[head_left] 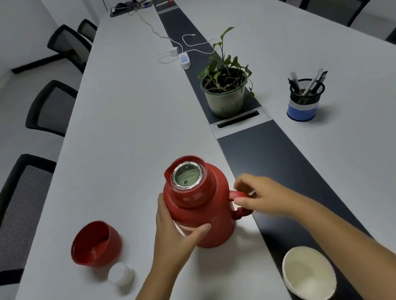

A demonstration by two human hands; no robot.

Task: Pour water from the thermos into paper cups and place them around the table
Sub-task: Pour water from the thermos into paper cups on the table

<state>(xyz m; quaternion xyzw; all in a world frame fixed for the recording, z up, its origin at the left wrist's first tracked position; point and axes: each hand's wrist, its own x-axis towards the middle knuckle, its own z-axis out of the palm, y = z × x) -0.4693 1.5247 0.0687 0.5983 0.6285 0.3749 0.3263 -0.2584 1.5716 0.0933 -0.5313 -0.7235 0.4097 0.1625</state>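
On the long white bench (pixel 121 125), the left hand (pixel 175 227) holds the open thermos (pixel 199 201), the right hand (pixel 258 197) curls at its handle (pixel 238 204); next, likely, lifting and tipping toward the paper cup (pixel 309 273).

Red thermos (pixel 201 208), silvery ring round its open mouth, greenish inside. Red cap (pixel 94 243) to the left, same shade, and a white stopper (pixel 121 274) just below it. White paper cup (pixel 308 273), cream inside. The table (pixel 119 115) is pale grey-white with a black strip (pixel 278 161) down the middle. Green plant (pixel 224 68) in a cloudy grey-green pot. Black mesh pen holder (pixel 305 100), blue and white band. Black chairs (pixel 14 218), fine mesh backs. White cable (pixel 191 44).
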